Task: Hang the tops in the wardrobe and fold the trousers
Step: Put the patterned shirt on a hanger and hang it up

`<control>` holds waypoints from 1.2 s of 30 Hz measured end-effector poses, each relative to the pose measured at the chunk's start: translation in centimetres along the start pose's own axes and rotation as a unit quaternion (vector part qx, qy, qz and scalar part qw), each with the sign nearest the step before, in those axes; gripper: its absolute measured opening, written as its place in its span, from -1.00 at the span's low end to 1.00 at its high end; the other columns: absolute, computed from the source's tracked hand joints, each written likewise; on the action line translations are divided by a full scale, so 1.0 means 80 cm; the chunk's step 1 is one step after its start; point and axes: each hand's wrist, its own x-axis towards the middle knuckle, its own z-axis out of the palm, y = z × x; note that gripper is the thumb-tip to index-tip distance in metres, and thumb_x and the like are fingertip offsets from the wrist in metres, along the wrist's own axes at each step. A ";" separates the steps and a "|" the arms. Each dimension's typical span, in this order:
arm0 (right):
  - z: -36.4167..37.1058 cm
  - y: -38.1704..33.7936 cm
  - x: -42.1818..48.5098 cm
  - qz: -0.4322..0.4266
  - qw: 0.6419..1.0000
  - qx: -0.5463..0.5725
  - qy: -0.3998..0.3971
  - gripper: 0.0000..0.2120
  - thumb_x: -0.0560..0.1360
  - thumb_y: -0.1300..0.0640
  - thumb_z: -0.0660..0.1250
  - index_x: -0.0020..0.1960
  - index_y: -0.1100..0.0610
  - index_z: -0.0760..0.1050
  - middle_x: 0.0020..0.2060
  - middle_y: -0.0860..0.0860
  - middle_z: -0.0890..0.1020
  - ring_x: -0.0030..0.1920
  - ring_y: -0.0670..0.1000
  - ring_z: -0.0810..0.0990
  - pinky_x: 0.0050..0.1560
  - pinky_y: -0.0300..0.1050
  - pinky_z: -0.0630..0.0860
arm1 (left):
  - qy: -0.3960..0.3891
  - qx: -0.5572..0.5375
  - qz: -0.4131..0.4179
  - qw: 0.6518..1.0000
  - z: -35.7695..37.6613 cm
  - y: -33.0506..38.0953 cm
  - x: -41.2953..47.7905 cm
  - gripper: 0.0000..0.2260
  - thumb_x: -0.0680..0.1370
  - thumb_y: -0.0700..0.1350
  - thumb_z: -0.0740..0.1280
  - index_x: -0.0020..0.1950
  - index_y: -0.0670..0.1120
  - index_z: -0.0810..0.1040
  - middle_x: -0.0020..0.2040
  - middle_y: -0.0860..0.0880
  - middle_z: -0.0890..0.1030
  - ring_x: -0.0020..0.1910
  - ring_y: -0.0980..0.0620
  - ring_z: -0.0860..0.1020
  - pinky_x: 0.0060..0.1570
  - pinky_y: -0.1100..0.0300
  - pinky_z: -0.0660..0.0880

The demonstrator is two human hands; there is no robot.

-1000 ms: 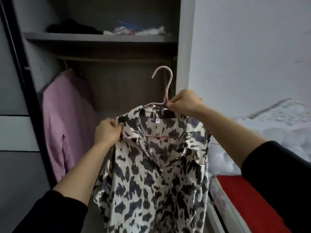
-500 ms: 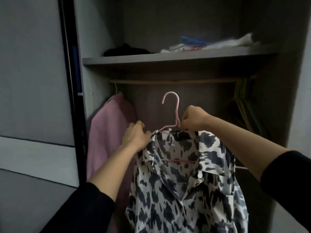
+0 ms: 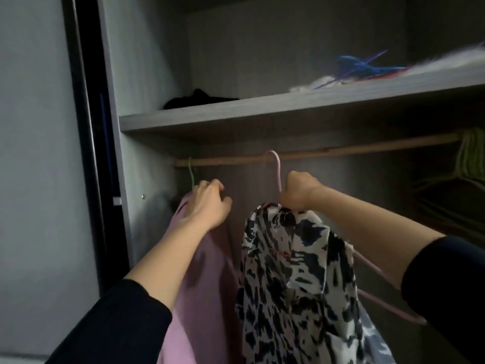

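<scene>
Black-and-white patterned shirt (image 3: 294, 271) draped on a pink hanger (image 3: 278, 174), just below the wooden rail (image 3: 341, 152), toward its left half. Held there by the right hand (image 3: 299, 191), fingers curled tight round the hanger's neck under the rail. Hook tip level with the rail and overlapping it; too blurred to tell whether it sits over the rail or only in front of it. Hanger's near arm poking out from under the shirt, lower right of the rail; the far arm hidden inside the cloth. Shirt's hem cut off by the bottom edge.

Left hand (image 3: 207, 206) below the rail's left end, fingers bent, lying on the shoulder of a pink top (image 3: 204, 285); cannot tell whether gripping the cloth or only resting on it. Pink top hung from a green hook (image 3: 191, 174) at the rail's left end.

Above the rail, a grey shelf (image 3: 262, 111) with a dark bundle (image 3: 199, 98) and smeared blue hangers (image 3: 359, 67). At the rail's right end, a bunch of green hangers (image 3: 469, 156), partly cut off.

Against half a second ago: left hand gone from the shirt's collar and over to the pink top; hanger raised from well under the rail to its level; shirt now turned more edge-on.
</scene>
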 end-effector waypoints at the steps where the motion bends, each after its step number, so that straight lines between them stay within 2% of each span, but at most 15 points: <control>1: 0.004 -0.010 0.016 0.003 1.000 0.005 0.008 -0.84 0.53 0.11 0.32 -0.15 0.16 0.41 -0.30 0.04 0.47 -0.21 0.07 0.52 -0.26 -0.12 0.43 | 0.011 -0.008 0.004 1.000 0.000 -0.009 0.018 -0.66 0.54 -0.03 0.25 0.30 -0.08 0.44 0.28 -0.17 0.45 0.31 -0.17 0.37 0.23 0.05 0.33; 4: 0.011 -0.035 0.062 0.010 0.999 0.024 0.025 -0.82 0.54 0.11 0.31 -0.17 0.18 0.41 -0.28 0.06 0.49 -0.20 0.09 0.53 -0.23 -0.12 0.46 | 0.052 -0.017 0.002 0.999 0.005 -0.034 0.064 -0.60 0.56 -0.04 0.23 0.39 -0.08 0.36 0.38 -0.16 0.36 0.38 -0.16 0.28 0.28 -0.01 0.31; 7: 0.016 -0.059 0.103 0.005 0.998 0.044 0.039 -0.76 0.54 0.08 0.29 -0.24 0.19 0.40 -0.33 0.03 0.46 -0.28 0.02 0.50 -0.34 -0.15 0.42 | 0.088 0.002 0.012 0.996 0.011 -0.060 0.104 -0.54 0.57 -0.07 0.22 0.47 -0.08 0.27 0.48 -0.13 0.25 0.44 -0.16 0.20 0.35 -0.01 0.27; 9: 0.024 -0.074 0.130 -0.002 0.996 0.074 0.042 -0.87 0.53 0.11 0.27 -0.06 0.17 0.40 -0.25 0.03 0.47 -0.22 0.01 0.50 -0.29 -0.16 0.42 | 0.076 0.003 0.007 0.997 0.017 -0.076 0.127 -0.51 0.57 -0.08 0.22 0.49 -0.06 0.23 0.49 -0.11 0.22 0.46 -0.14 0.18 0.39 0.01 0.24; 13: 0.057 -0.091 0.176 0.001 0.989 0.138 0.050 -0.70 0.50 0.06 0.34 0.19 0.15 0.46 0.02 0.07 0.56 0.02 0.09 0.57 -0.14 -0.19 0.44 | 0.060 0.006 -0.010 0.998 0.032 -0.089 0.155 -0.51 0.58 -0.10 0.18 0.51 -0.02 0.19 0.50 -0.11 0.19 0.48 -0.13 0.14 0.43 0.00 0.16; 17: 0.099 -0.092 0.197 0.022 0.979 0.198 0.033 -0.70 0.52 0.07 0.32 0.17 0.22 0.49 0.04 0.11 0.56 0.13 0.14 0.57 -0.12 -0.20 0.42 | 0.109 -0.002 -0.014 0.994 0.040 -0.090 0.164 -0.55 0.57 -0.15 0.14 0.47 0.01 0.28 0.43 -0.11 0.30 0.41 -0.15 0.26 0.38 -0.02 0.23; 20: 0.132 -0.092 0.209 0.038 0.965 0.258 0.020 -0.72 0.45 0.09 0.39 0.07 0.24 0.54 -0.01 0.16 0.62 -0.04 0.14 0.63 -0.33 -0.25 0.43 | 0.119 0.018 -0.002 0.993 0.044 -0.095 0.163 -0.54 0.57 -0.16 0.15 0.48 0.03 0.26 0.42 -0.10 0.31 0.39 -0.15 0.29 0.37 -0.03 0.26; 22: 0.149 -0.093 0.216 0.040 0.956 0.289 0.015 -0.78 0.42 0.07 0.43 -0.10 0.23 0.55 -0.20 0.14 0.60 -0.32 0.05 0.59 -0.55 -0.33 0.35 | 0.124 0.023 0.002 0.992 0.046 -0.097 0.164 -0.54 0.57 -0.16 0.15 0.48 0.04 0.25 0.42 -0.10 0.31 0.39 -0.15 0.29 0.36 -0.03 0.27; 23: 0.156 -0.095 0.218 0.041 0.954 0.296 0.015 -0.78 0.43 0.06 0.43 -0.19 0.22 0.53 -0.29 0.12 0.58 -0.43 0.01 0.54 -0.58 -0.34 0.36 | 0.126 0.023 0.002 0.992 0.047 -0.098 0.163 -0.54 0.57 -0.15 0.15 0.48 0.04 0.25 0.42 -0.10 0.31 0.40 -0.15 0.29 0.36 -0.04 0.27; 24: 0.162 -0.097 0.219 0.038 0.954 0.298 0.013 -0.77 0.44 0.06 0.43 -0.24 0.22 0.52 -0.36 0.11 0.57 -0.47 0.00 0.52 -0.53 -0.32 0.43 | 0.128 0.023 0.003 0.992 0.048 -0.098 0.163 -0.54 0.58 -0.15 0.15 0.48 0.04 0.25 0.43 -0.10 0.30 0.40 -0.15 0.29 0.36 -0.04 0.27; 26: 0.170 -0.100 0.219 0.018 0.954 0.300 0.011 -0.76 0.43 0.05 0.43 -0.19 0.26 0.57 -0.34 0.13 0.58 -0.39 0.06 0.56 -0.33 -0.15 0.57 | 0.123 0.019 0.001 0.992 0.050 -0.097 0.162 -0.54 0.58 -0.12 0.15 0.49 0.04 0.23 0.44 -0.10 0.28 0.41 -0.15 0.28 0.36 -0.05 0.27; 27: 0.172 -0.099 0.219 0.008 0.955 0.297 0.012 -0.75 0.42 0.05 0.43 -0.14 0.27 0.58 -0.30 0.14 0.59 -0.34 0.07 0.55 -0.30 -0.12 0.55 | 0.118 0.013 -0.005 0.993 0.050 -0.095 0.162 -0.54 0.58 -0.11 0.14 0.50 0.03 0.22 0.46 -0.10 0.26 0.42 -0.16 0.26 0.37 -0.06 0.26; 30: 0.160 -0.083 0.210 -0.014 0.957 0.288 0.022 -0.81 0.45 0.10 0.40 -0.13 0.25 0.62 -0.26 0.12 0.60 -0.36 0.01 0.52 -0.41 -0.21 0.45 | 0.112 -0.011 -0.024 0.993 0.048 -0.081 0.160 -0.56 0.60 -0.06 0.12 0.50 0.00 0.22 0.51 -0.15 0.16 0.49 -0.15 0.13 0.44 -0.06 0.12; 34: 0.120 -0.027 0.179 -0.046 0.978 0.190 0.071 -0.78 0.50 0.04 0.38 -0.01 0.19 0.66 -0.08 0.11 0.67 -0.04 0.06 0.63 -0.17 -0.26 0.40 | 0.149 -0.019 0.061 0.987 0.057 -0.039 0.141 -0.52 0.59 -0.08 0.16 0.52 0.00 0.21 0.55 -0.16 0.02 0.53 -0.12 -0.03 0.49 0.01 -0.03; 36: 0.099 0.010 0.159 -0.052 0.987 0.124 0.094 -0.78 0.51 0.03 0.36 -0.02 0.17 0.66 -0.07 0.10 0.67 -0.01 0.07 0.61 -0.11 -0.24 0.42 | 0.144 -0.030 0.097 0.984 0.064 -0.006 0.133 -0.51 0.58 -0.09 0.18 0.52 0.00 0.21 0.56 -0.12 0.03 0.53 -0.09 -0.01 0.49 0.02 -0.04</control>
